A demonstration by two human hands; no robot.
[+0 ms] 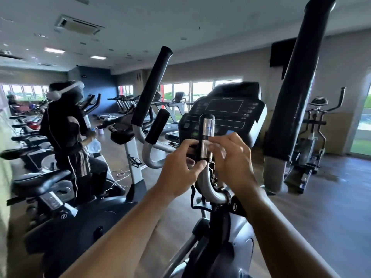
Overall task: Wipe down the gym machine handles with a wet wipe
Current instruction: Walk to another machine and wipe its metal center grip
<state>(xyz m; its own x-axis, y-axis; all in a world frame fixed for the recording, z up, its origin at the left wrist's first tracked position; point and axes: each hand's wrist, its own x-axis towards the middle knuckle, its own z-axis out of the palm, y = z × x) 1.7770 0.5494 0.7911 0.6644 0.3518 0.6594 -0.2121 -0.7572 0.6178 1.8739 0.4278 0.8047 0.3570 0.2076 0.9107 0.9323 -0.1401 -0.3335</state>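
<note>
Both hands meet on the short upright handle [206, 137] of the elliptical — a metal sensor grip with a black cap. The left hand [181, 167] curls its grip round the handle's lower part, thumb across the base. The right hand [230, 157] pinches a pale wet wipe [213, 146] against the metal, just right of the left grip. Behind the grips stands the console [226, 111] — long black handlebars [291, 87] rise on either side.
</note>
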